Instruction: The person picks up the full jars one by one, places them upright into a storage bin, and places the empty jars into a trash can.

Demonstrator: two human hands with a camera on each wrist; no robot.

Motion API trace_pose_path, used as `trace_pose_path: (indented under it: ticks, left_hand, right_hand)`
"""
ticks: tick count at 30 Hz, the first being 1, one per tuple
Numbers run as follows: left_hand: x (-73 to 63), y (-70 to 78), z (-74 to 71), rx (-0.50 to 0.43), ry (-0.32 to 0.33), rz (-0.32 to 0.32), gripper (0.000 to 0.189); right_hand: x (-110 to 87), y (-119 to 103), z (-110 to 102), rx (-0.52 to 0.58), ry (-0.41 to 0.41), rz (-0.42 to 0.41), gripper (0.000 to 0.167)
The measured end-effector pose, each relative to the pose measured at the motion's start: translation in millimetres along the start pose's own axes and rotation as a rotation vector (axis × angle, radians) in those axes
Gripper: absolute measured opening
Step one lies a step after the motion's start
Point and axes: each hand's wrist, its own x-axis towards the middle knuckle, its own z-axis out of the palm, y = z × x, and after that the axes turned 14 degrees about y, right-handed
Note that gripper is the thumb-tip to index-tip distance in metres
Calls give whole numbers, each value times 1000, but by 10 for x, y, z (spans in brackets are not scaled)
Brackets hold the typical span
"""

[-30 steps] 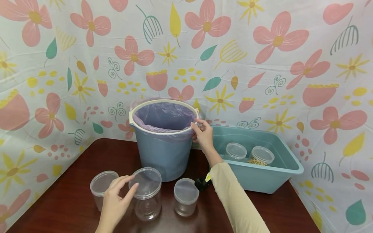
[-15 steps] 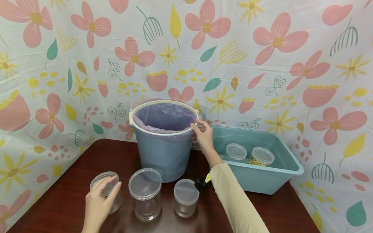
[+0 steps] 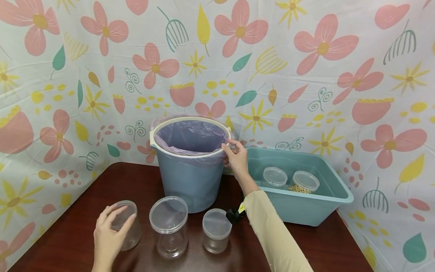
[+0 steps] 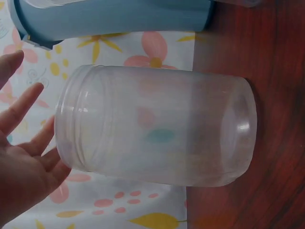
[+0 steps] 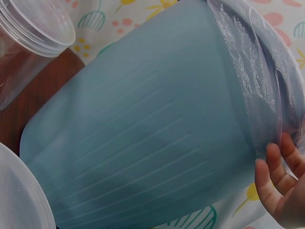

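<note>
At the left of the head view, my left hand (image 3: 110,234) is beside a clear plastic jar (image 3: 131,236), fingers spread and loosely bent around its top. The left wrist view has this jar (image 4: 157,129) with the fingers (image 4: 28,107) close to its lid end. My right hand (image 3: 238,162) grips the right side of the white rim of a blue trash can (image 3: 190,181), thumb over the rim, fingers outside against the thin purple bag (image 3: 190,134) lining it. A tall lidded clear jar (image 3: 168,215) and a shorter one (image 3: 217,230) stand in front of the can.
Right of the can is a teal tub (image 3: 299,211). Inside are two lidded clear jars, one empty-looking (image 3: 275,176) and one (image 3: 307,180) with yellowish beans (image 3: 299,189). A floral cloth (image 3: 289,94) hangs behind the dark red wooden table (image 3: 78,223).
My left hand has moved left, from beside the tall middle jar across to the left jar, which has shifted slightly right. The right hand has stayed at the can's rim.
</note>
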Motion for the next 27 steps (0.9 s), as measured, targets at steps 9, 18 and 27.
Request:
trace_pose_path:
  ticks: [9, 18, 27]
  left_hand:
    - [92, 544, -193, 154, -162, -216, 46]
    - [94, 475, -208, 229, -267, -312, 58]
    - [79, 498, -190, 209, -166, -302, 57]
  right_hand:
    - [73, 149, 13, 3, 16, -20, 36]
    - [69, 163, 10, 18, 26, -27, 29]
    - [71, 154, 7, 12, 9, -38, 39]
